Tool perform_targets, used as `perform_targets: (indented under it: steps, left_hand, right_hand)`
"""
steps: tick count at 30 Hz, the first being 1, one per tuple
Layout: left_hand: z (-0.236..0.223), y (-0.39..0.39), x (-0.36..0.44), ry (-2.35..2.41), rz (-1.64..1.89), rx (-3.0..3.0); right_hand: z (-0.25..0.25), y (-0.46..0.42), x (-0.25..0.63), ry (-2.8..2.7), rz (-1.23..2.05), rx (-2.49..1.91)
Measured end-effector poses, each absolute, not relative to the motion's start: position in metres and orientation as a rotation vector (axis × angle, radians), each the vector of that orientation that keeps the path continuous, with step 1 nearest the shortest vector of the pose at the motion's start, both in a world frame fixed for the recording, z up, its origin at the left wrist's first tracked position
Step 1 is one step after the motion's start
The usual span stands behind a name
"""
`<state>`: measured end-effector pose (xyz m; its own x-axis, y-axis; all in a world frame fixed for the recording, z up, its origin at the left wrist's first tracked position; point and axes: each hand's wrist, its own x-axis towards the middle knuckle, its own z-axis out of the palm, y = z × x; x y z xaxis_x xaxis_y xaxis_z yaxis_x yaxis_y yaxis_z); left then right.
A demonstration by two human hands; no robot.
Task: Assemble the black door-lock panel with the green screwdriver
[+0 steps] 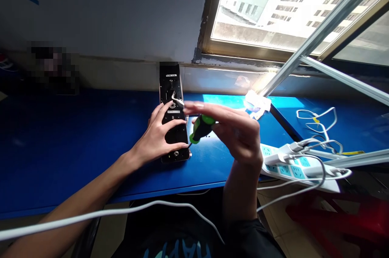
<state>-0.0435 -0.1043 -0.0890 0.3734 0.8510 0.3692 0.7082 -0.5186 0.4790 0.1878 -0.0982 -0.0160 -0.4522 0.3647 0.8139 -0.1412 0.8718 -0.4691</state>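
While left hand (158,138) lies open on the black lock panel (172,87), right hand (240,132) clenches a green screwdriver (202,127), tip at panel's right edge.

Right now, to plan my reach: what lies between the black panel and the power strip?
Head view: your right hand, holding a green-and-black screwdriver.

Long rectangular black metal lock plate (172,87): thin gold edge, white labels. Chunky black plastic screwdriver handle (202,128): bright green bands. Flat deep-blue worktop (75,136): solid colour. Long white plastic power strip (288,167): teal square pattern.
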Motion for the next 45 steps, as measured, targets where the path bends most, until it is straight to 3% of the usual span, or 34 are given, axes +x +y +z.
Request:
perform_targets:
  steps: [5, 11, 18, 23, 29, 35, 41, 45]
  left_hand:
    - [-0.0892, -0.1038, -0.043, 1.385, 0.884, 2.37]
    - [-0.0923, -0.1016, -0.0448, 1.38, 0.858, 2.432]
    - [-0.0947, -0.1018, -0.0453, 1.379, 0.89, 2.431]
    - [-0.092, -0.1014, -0.0456, 1.38, 0.82, 2.45]
    - [-0.0895, -0.1032, -0.0449, 1.384, 0.826, 2.432]
    - [-0.0932, -0.1018, -0.0455, 1.382, 0.843, 2.506]
    - [-0.0935, -0.1029, -0.0456, 1.367, 0.868, 2.467]
    - [-0.0944, -0.1021, -0.0457, 1.376, 0.86, 2.511]
  right_hand:
    - [-0.0168, -0.0966, 0.187, -1.838, 0.349, -0.212]
    - [-0.0172, -0.0998, 0.1887, -1.97, 0.672, -0.211]
    - [-0.0187, -0.0953, 0.1888, -1.884, 0.426, -0.271]
    - [-0.0174, -0.0962, 0.1888, -1.994, 0.663, -0.217]
    - [-0.0175, -0.0911, 0.1854, -1.905, 0.417, -0.157]
    - [-0.015, -0.0978, 0.1843, -1.967, 0.708, -0.176]
    - [-0.0166, -0.0947, 0.1857, -1.926, 0.432, -0.218]
    - [-0.0148, -0.0974, 0.1864, -1.928, 0.564, -0.254]
